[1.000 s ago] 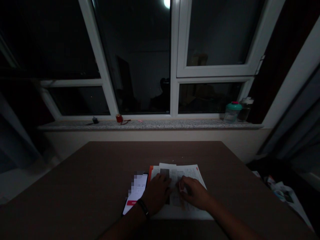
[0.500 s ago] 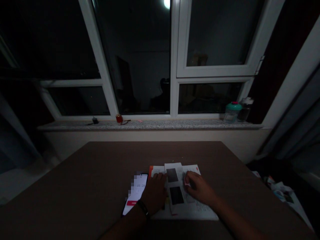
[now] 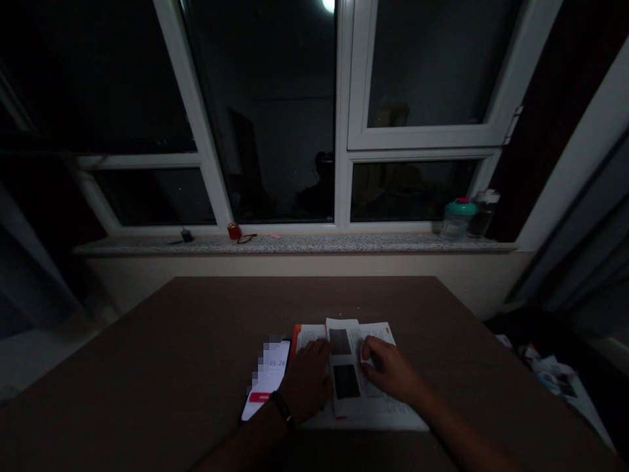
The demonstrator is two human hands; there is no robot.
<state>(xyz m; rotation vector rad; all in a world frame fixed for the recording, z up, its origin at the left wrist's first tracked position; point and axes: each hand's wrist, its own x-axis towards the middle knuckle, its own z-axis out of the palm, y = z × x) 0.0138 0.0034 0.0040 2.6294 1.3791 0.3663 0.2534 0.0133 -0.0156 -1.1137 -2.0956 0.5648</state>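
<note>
An open book [image 3: 407, 419] with printed text lies on the brown table in front of me. On top of it is a narrow white sheet [image 3: 350, 417] with two dark pictures, possibly a separate piece or a folded page. My left hand [image 3: 308, 380] rests on the left part of the book, its fingers stretched toward the sheet's left edge. Over the right side, my right hand [image 3: 390, 368] is closed, thumb and fingers curled together around a small pale thing with a reddish edge, too small to name. A phone [image 3: 268, 377] with a lit screen lies just left of the book.
Along the stone windowsill [image 3: 304, 244] stand a red jar [image 3: 234, 231], a small dark bottle [image 3: 186, 235], and a turquoise-lidded container [image 3: 458, 219] beside a clear bottle [image 3: 484, 213]. Papers [image 3: 555, 377] are piled past the table's right edge.
The narrow sheet has shifted slightly to the right. My left hand has moved a little to the right with it, while my right hand stays almost where it was.
</note>
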